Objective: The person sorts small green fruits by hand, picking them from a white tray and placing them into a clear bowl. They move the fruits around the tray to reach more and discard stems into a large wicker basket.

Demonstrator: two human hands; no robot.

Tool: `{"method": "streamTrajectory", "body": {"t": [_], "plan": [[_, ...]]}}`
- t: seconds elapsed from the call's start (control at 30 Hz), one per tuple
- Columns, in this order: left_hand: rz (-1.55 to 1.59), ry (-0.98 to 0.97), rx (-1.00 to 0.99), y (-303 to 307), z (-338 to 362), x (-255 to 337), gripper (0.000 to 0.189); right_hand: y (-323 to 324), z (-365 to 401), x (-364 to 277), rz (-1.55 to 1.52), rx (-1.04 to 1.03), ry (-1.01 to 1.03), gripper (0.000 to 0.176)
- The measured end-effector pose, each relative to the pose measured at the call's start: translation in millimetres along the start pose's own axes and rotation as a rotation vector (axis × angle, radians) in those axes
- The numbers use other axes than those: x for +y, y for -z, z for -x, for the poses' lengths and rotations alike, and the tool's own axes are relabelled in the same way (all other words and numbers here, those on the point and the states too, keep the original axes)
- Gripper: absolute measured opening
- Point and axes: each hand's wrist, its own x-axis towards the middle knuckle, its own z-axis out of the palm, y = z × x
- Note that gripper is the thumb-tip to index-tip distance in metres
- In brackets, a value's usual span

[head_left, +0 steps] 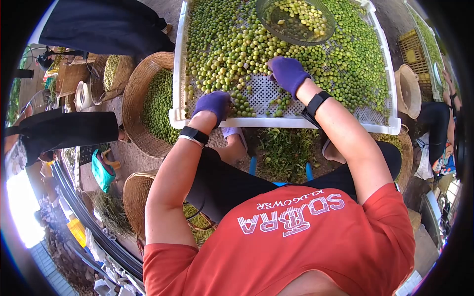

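While green fruit (217, 59) covers most of the white perforated tray (264, 91), we find the purple-gloved left hand (213, 106) by its near edge and the right hand (289, 75) farther in. Both appear curled; we cannot tell whether either grips any fruit. A bowl (296, 36) of paler fruit (308, 16) sits toward the far side.

The tray (247, 123) — like the bowl (295, 39) — is cropped at the top.

Fruit (232, 54) in tray (286, 123), bowl (292, 36) atop, basket (132, 108) left
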Motion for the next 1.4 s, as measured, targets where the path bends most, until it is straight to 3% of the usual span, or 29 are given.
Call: {"method": "streamTrajectory", "body": {"t": [0.13, 0.23, 0.57, 0.67, 0.73, 0.8, 0.83, 0.9, 0.97, 1.0, 1.2, 1.27, 1.4], "plan": [[-0.091, 0.017, 0.002, 2, 5, 7, 0.020, -6, 0, 2, 0.003, 0.005, -0.017, 0.016], [-0.128, 0.132, -0.008, 5, 9, 14, 0.020, -11, -1, -1, 0.009, 0.003, -0.013, 0.016], [0.022, 0.177, 0.016, -1, -3, -6, 0.020, 4, 1, 11, -0.112, -0.108, -0.073, 0.019], [0.349, 0.236, 0.135, 9, -11, -28, 0.025, 0, -2, 4, -0.163, 0.192, 0.136, 0.018], [0.738, 0.256, 0.243, 7, -14, -50, 0.024, -14, -8, -2, -0.129, 0.141, 0.167, 0.012], [1.509, -0.049, 0.142, -5, -15, -100, 0.025, -28, -9, -3, -0.047, 0.115, 0.205, 0.011], [1.561, 0.044, 0.141, 9, 1, -93, 0.024, -27, -8, -5, -0.049, 0.111, 0.172, 0.011], [1.395, 0.013, 0.060, 3, 0, -109, 0.023, -23, -10, -3, -0.046, 0.091, 0.157, 0.011], [1.099, 0.290, 0.036, 22, 25, -71, 0.028, -11, -13, -8, -0.027, 0.036, 0.127, 0.010], [0.603, 0.234, -0.007, 25, 17, -70, 0.029, -3, -9, -11, -0.036, 0.014, 0.117, 0.010], [-0.021, 0.177, -0.109, 9, -9, -60, 0.027, 16, -8, -46, -0.283, 0.091, 0.278, 0.014], [0.026, 0.217, -0.041, -1, -9, -61, 0.026, 10, -12, -56, -0.263, 0.143, 0.361, 0.014], [-0.036, 0.247, 0.032, -14, -15, -64, 0.025, -10, -20, -62, -0.047, 0.066, 0.298, 0.011]]}}
